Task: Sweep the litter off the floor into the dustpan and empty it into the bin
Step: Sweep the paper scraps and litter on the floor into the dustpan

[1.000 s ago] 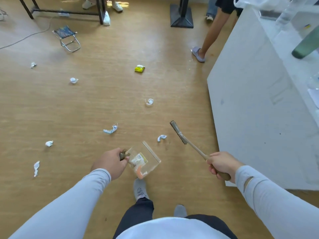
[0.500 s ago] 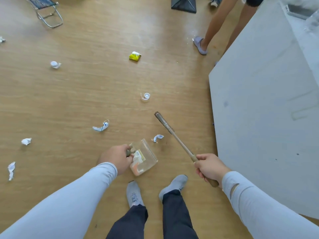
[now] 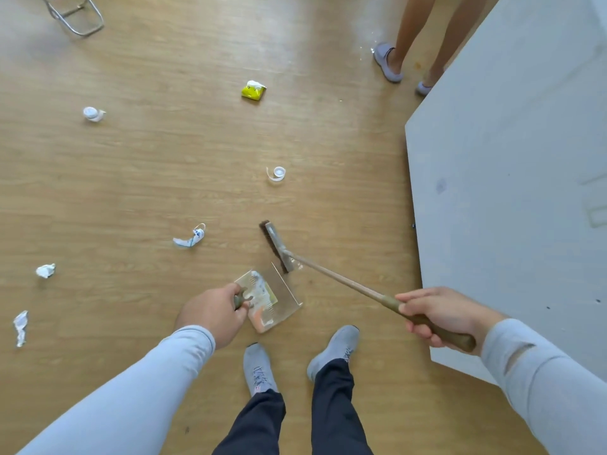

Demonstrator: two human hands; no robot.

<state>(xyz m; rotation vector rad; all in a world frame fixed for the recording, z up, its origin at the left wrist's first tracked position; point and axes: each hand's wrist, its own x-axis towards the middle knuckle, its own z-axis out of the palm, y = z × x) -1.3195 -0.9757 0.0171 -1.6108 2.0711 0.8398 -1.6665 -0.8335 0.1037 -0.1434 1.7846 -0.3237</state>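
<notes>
My left hand point(image 3: 215, 311) grips the handle of a clear dustpan point(image 3: 281, 292) that rests on the wooden floor in front of my feet, with paper scraps inside. My right hand point(image 3: 437, 318) holds the long handle of a brush point(image 3: 274, 246); its brown bristle head touches the dustpan's far lip. Litter lies around: a blue-and-white wrapper point(image 3: 190, 238), a curled white strip point(image 3: 276, 174), a yellow packet point(image 3: 253, 90), a white cap-like piece point(image 3: 93, 113) and crumpled papers point(image 3: 46, 270) point(image 3: 20, 327) at left. No bin is in view.
A large grey cabinet point(image 3: 512, 192) fills the right side, close to my right arm. Another person's legs and grey shoes point(image 3: 389, 62) stand at the top right beside it. A folding stool's metal frame point(image 3: 77, 18) is at the top left.
The brush head has swept down toward the dustpan; the small scrap that lay between them is no longer visible on the floor. The dustpan now sits lower, and my view tilted downward.
</notes>
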